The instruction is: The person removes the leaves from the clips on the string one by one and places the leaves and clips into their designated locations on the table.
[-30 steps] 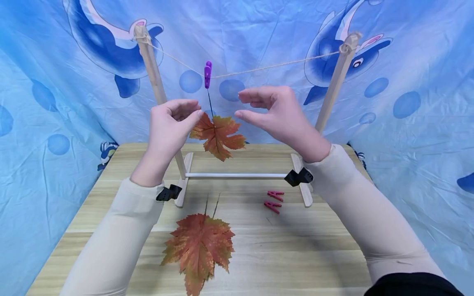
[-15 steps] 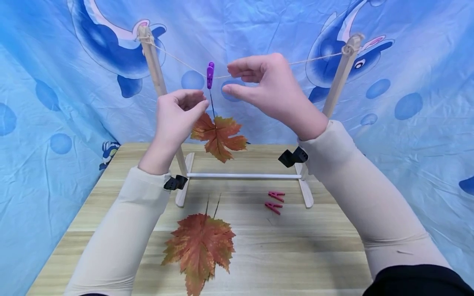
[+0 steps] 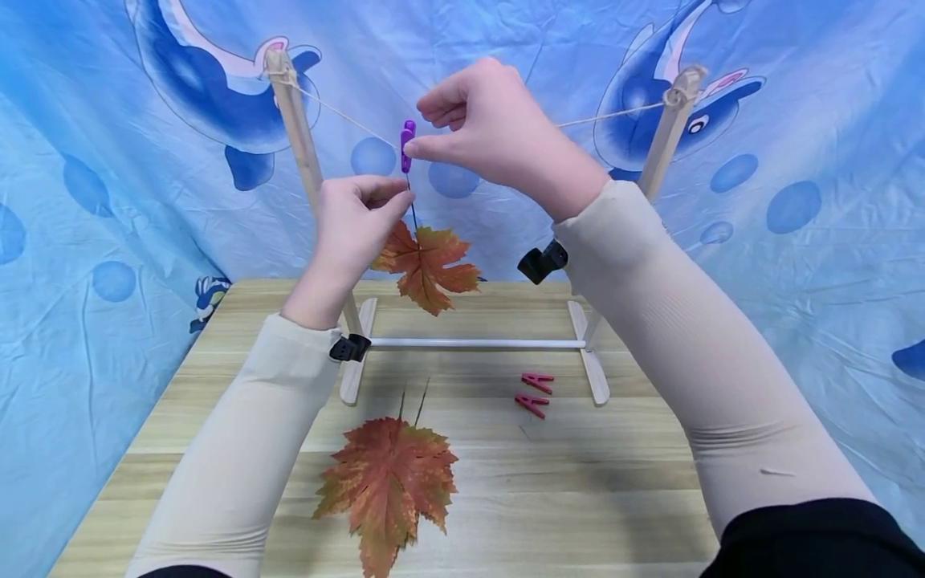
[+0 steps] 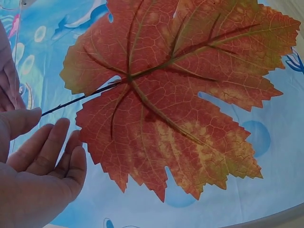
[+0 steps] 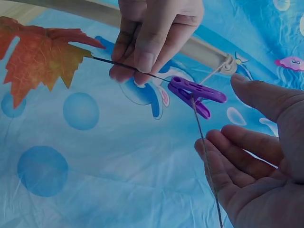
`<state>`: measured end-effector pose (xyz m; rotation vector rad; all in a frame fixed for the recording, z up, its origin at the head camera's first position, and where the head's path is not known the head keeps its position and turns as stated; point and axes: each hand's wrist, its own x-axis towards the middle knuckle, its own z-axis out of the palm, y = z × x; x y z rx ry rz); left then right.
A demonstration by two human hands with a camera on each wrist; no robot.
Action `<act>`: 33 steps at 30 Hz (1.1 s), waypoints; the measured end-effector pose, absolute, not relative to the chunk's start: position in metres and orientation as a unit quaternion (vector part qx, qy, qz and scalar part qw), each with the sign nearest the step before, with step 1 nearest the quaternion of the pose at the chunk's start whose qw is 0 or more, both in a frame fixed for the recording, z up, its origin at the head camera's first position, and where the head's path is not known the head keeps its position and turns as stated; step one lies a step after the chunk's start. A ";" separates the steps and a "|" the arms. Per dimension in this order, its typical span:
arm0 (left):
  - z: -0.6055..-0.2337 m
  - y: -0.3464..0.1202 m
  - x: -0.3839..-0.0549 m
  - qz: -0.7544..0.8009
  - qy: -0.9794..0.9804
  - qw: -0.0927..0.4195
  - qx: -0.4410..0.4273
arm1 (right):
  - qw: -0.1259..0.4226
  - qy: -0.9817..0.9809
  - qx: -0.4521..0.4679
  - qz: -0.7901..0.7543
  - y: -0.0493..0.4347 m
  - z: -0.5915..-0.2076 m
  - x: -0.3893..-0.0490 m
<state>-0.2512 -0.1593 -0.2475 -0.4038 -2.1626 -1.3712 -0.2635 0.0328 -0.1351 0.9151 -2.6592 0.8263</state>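
Observation:
An orange-red artificial maple leaf [image 4: 190, 95] hangs by its dark stem from a purple clothespin [image 5: 197, 90], which is clipped on a thin string [image 5: 209, 171]. My left hand [image 3: 354, 221] is at the stem just under the clothespin. Its thumb lies over the stem with the fingers behind, and the tips come close together. My right hand [image 3: 499, 128] is beside the clothespin, thumb and fingers apart around its handle end. In the right wrist view a gap shows between that hand's thumb and the clothespin. The head view shows the right thumb overlapping the clothespin.
The string runs between two wooden posts [image 3: 296, 128] joined low down by a white rod [image 3: 470, 343]. On the wooden table [image 3: 578, 498] lie overlapping maple leaves [image 3: 390, 482] at front left and two red clothespins [image 3: 533, 404] to the right. A blue dolphin-print curtain [image 3: 462, 48] stands behind.
My right hand has moved up and left to the purple clothespin. My left hand has risen slightly and moved right to the stem, its thumb and fingers drawing together. The hanging leaf stays in place.

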 end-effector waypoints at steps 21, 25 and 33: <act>-0.245 -0.156 -0.250 -0.484 -0.820 0.266 -0.153 | 0.091 -0.897 0.362 0.238 0.018 -0.139 -0.277; -0.245 -0.155 -0.249 -0.480 -0.825 0.256 -0.154 | 0.112 -0.892 0.367 0.237 0.020 -0.141 -0.279; -0.246 -0.156 -0.247 -0.479 -0.828 0.248 -0.153 | 0.143 -0.892 0.350 0.247 0.022 -0.142 -0.278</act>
